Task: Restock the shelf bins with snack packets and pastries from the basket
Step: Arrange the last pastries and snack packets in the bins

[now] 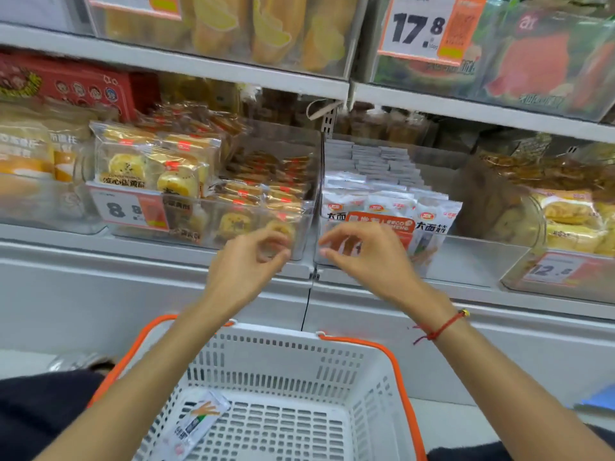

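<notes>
Head camera looks down on both hands raised in front of the shelf bins. Left hand (248,261) and right hand (362,257) have loosely curled fingers and hold nothing. Behind the left hand sits the pastry bin (213,224); behind the right, the snack packet bin (382,207). Below the wrists, the basket (332,367) holds one packet (196,424).

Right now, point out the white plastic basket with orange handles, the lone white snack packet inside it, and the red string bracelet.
white plastic basket (283,357): head view, slotted far wall.
white snack packet (196,424): head view, packet's middle.
red string bracelet (441,327): head view, cord across right wrist.
</notes>
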Action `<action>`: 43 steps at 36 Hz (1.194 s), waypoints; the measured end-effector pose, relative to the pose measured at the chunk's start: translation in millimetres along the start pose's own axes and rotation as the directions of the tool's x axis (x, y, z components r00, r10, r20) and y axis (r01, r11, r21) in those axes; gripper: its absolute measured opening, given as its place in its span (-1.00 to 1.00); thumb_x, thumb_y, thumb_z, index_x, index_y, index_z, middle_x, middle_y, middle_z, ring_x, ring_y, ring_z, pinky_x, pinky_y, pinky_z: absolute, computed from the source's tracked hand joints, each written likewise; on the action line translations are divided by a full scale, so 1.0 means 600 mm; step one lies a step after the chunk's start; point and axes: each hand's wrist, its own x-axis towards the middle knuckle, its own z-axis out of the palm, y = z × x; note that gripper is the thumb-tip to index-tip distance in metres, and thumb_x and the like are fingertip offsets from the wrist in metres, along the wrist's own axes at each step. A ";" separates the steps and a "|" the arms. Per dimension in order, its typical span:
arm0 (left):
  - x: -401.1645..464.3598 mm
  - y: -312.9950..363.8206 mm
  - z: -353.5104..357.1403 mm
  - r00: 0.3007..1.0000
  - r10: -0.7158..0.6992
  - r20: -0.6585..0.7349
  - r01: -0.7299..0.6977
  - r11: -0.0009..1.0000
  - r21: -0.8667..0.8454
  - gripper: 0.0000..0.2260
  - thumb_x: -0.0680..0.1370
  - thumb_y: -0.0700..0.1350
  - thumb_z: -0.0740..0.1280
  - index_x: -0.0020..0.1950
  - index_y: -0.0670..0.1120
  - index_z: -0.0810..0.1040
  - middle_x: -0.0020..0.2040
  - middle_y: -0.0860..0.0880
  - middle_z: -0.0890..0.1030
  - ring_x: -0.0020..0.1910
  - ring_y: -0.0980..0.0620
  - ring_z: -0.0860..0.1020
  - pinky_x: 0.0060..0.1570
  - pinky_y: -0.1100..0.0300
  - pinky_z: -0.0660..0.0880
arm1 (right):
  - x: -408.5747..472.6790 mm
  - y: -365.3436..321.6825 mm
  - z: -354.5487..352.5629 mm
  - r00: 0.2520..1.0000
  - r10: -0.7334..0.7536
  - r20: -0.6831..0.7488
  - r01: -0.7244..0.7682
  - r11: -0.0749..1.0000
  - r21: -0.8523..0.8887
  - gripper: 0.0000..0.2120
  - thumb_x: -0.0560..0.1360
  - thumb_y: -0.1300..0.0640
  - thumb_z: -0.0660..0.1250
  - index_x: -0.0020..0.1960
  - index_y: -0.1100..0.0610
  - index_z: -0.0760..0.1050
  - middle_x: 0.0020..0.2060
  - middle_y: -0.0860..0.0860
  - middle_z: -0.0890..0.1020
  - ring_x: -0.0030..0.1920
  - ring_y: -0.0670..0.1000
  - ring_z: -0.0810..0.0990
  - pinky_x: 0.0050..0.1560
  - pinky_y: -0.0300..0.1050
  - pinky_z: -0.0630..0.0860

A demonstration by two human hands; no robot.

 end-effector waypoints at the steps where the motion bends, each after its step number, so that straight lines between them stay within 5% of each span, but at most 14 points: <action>1: -0.014 -0.027 0.012 0.998 -0.053 0.036 0.054 0.999 -0.007 -0.93 0.51 -0.01 0.40 -0.07 0.18 0.61 -0.15 0.29 0.63 -0.21 0.25 0.63 -0.09 0.16 0.56 | -0.010 0.006 0.022 0.995 0.041 0.095 -0.040 0.999 -0.012 -0.92 0.42 0.09 0.47 -0.10 -0.06 0.66 -0.31 -0.16 0.63 -0.30 -0.17 0.55 -0.22 -0.14 0.53; 4: -0.061 -0.108 0.053 0.969 -0.197 0.150 0.201 0.980 -0.012 -0.83 0.52 -0.09 0.40 -0.14 0.21 0.56 -0.18 0.25 0.62 -0.13 0.19 0.62 -0.09 0.22 0.54 | -0.046 0.032 0.094 0.915 0.178 0.362 -0.180 0.983 -0.029 -0.90 0.43 0.11 0.46 -0.07 -0.05 0.66 -0.30 -0.15 0.60 -0.29 -0.13 0.55 -0.16 -0.14 0.52; 6: -0.094 -0.159 0.082 0.938 -0.263 0.226 0.273 0.962 -0.016 -0.86 0.53 -0.15 0.38 -0.09 0.12 0.59 -0.13 0.15 0.64 -0.12 0.18 0.61 -0.15 0.41 0.47 | -0.079 0.055 0.149 0.812 0.262 0.522 -0.285 0.958 -0.036 -0.89 0.45 0.13 0.44 -0.03 -0.01 0.66 -0.23 -0.08 0.65 -0.22 -0.07 0.59 -0.11 -0.15 0.52; 8: -0.129 -0.206 0.112 0.884 -0.344 0.317 0.361 0.932 0.006 -0.89 0.55 -0.18 0.36 0.01 -0.01 0.63 -0.04 0.05 0.64 -0.03 0.10 0.61 -0.06 0.39 0.46 | -0.117 0.078 0.203 0.710 0.319 0.628 -0.393 0.919 -0.023 -0.87 0.45 0.18 0.44 -0.01 0.06 0.66 -0.15 0.03 0.69 -0.12 -0.01 0.63 0.00 -0.10 0.54; 12: -0.195 -0.296 0.172 0.684 -0.532 0.499 0.550 0.826 0.127 -0.80 0.61 -0.16 0.30 0.19 -0.16 0.58 0.02 -0.01 0.56 -0.01 0.01 0.53 0.10 0.15 0.47 | -0.201 0.102 0.296 0.548 0.389 0.740 -0.555 0.831 -0.025 -0.81 0.46 0.26 0.42 0.08 0.21 0.64 -0.02 0.16 0.69 0.00 0.07 0.65 0.03 -0.22 0.53; 16: -0.236 -0.342 0.204 0.436 -0.661 0.610 0.656 0.698 0.288 -0.93 0.63 -0.15 0.24 0.03 -0.10 0.51 -0.28 0.02 0.42 -0.39 0.15 0.35 -0.35 0.27 0.37 | -0.291 0.116 0.382 0.374 0.428 0.823 -0.633 0.766 -0.111 -0.92 0.49 0.29 0.39 -0.07 0.17 0.63 0.05 0.24 0.64 -0.19 -0.04 0.56 -0.17 -0.32 0.46; 18: -0.250 -0.353 0.218 0.353 -0.691 0.631 0.644 0.668 0.372 -0.92 0.63 -0.16 0.24 0.04 -0.14 0.49 -0.19 -0.08 0.49 -0.39 0.11 0.38 -0.37 0.22 0.36 | -0.333 0.126 0.426 0.276 0.455 0.847 -0.671 0.722 -0.169 -0.88 0.49 0.27 0.37 -0.14 0.07 0.57 0.18 0.18 0.56 -0.26 -0.13 0.46 -0.21 -0.29 0.42; 20: -0.264 -0.365 0.226 0.308 -0.753 0.582 0.679 0.602 0.420 -0.77 0.61 -0.16 0.24 0.21 -0.23 0.51 0.08 -0.15 0.57 -0.21 0.03 0.51 -0.37 0.31 0.40 | -0.367 0.130 0.456 0.230 0.471 0.852 -0.682 0.703 -0.204 -0.81 0.52 0.19 0.35 0.13 0.11 0.54 0.31 0.06 0.45 -0.11 -0.07 0.54 -0.19 -0.29 0.48; 23: -0.288 -0.397 0.229 0.336 -0.765 0.549 0.673 0.603 0.428 -0.69 0.63 -0.17 0.20 0.36 -0.22 0.46 0.31 -0.11 0.49 0.13 -0.08 0.56 -0.21 0.29 0.48 | -0.395 0.135 0.475 0.213 0.463 0.860 -0.648 0.726 -0.231 -0.53 0.56 0.15 0.29 0.45 0.12 0.29 0.46 0.06 0.28 0.34 0.05 0.40 0.13 -0.23 0.38; 27: -0.311 -0.438 0.214 0.674 -0.734 0.081 0.650 0.641 0.408 -0.66 0.57 -0.21 0.31 0.35 -0.12 0.46 0.30 -0.11 0.49 0.18 -0.13 0.51 0.01 -0.01 0.50 | -0.407 0.144 0.488 0.220 0.483 0.848 -0.647 0.722 -0.243 -0.42 0.58 0.13 0.26 0.54 0.04 0.12 0.46 0.04 0.26 0.39 0.07 0.35 0.34 -0.06 0.36; 29: -0.307 -0.456 0.204 0.737 -0.676 -0.022 0.592 0.628 0.505 -0.55 0.52 -0.21 0.38 0.40 -0.13 0.40 0.35 -0.13 0.42 0.29 -0.16 0.42 0.08 -0.05 0.49 | -0.404 0.148 0.497 0.288 0.486 0.825 -0.630 0.745 -0.219 -0.43 0.59 0.14 0.24 0.54 0.01 0.11 0.48 0.04 0.23 0.39 0.07 0.35 0.34 -0.02 0.38; 33: -0.307 -0.507 0.198 0.683 -0.703 0.198 0.413 0.595 0.689 -0.39 0.60 0.03 0.26 0.56 -0.14 0.11 0.52 -0.14 0.23 0.48 -0.14 0.22 0.40 -0.02 0.27 | -0.374 0.146 0.524 0.413 0.445 0.794 -0.550 0.817 -0.172 -0.40 0.58 0.13 0.25 0.55 -0.03 0.09 0.50 0.06 0.17 0.44 0.09 0.27 0.32 0.00 0.38; 38: -0.319 -0.506 0.210 0.654 -0.729 0.204 0.561 0.648 0.516 -0.52 0.51 -0.14 0.41 0.39 -0.06 0.36 0.21 -0.09 0.57 0.07 -0.12 0.57 -0.02 0.01 0.53 | -0.342 0.140 0.549 0.334 0.396 0.855 -0.479 0.853 -0.208 -0.45 0.57 0.05 0.30 0.51 0.01 0.22 0.39 0.10 0.19 0.39 0.17 0.22 0.23 0.00 0.41; 43: -0.329 -0.480 0.243 0.488 -0.831 0.268 0.770 0.554 0.318 -0.54 0.48 -0.09 0.47 0.28 -0.14 0.36 0.01 -0.10 0.64 -0.06 -0.11 0.62 -0.12 0.08 0.53 | -0.334 0.132 0.554 0.312 0.462 0.830 -0.542 0.804 -0.244 -0.49 0.58 -0.11 0.22 0.49 0.01 0.27 0.43 0.10 0.16 0.44 0.18 0.12 0.37 0.09 0.26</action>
